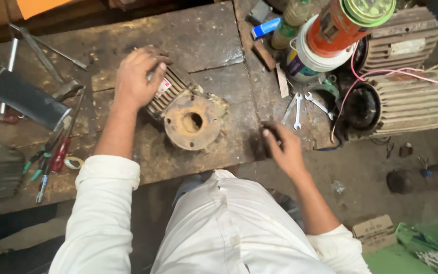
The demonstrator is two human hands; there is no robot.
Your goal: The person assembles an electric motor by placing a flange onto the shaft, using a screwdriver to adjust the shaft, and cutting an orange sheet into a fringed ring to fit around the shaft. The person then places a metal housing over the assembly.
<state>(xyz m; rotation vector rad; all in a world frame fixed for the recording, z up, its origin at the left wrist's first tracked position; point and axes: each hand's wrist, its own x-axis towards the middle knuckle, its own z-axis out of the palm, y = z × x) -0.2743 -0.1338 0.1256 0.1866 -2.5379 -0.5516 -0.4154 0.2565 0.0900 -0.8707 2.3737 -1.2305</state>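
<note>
Left hand (137, 78) fingers clasp the rusty motor (183, 109), apparently intact on the worktop (214, 40); right hand (284, 147) fingers spread, empty.

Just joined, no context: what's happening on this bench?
A person in white sleeves works at a worn wooden bench. The left hand rests on the finned body of a small rusty electric motor lying on its side, round flange toward the camera. The right hand hovers at the bench edge, open, holding nothing. Spanners lie to the right, screwdrivers to the left.
</note>
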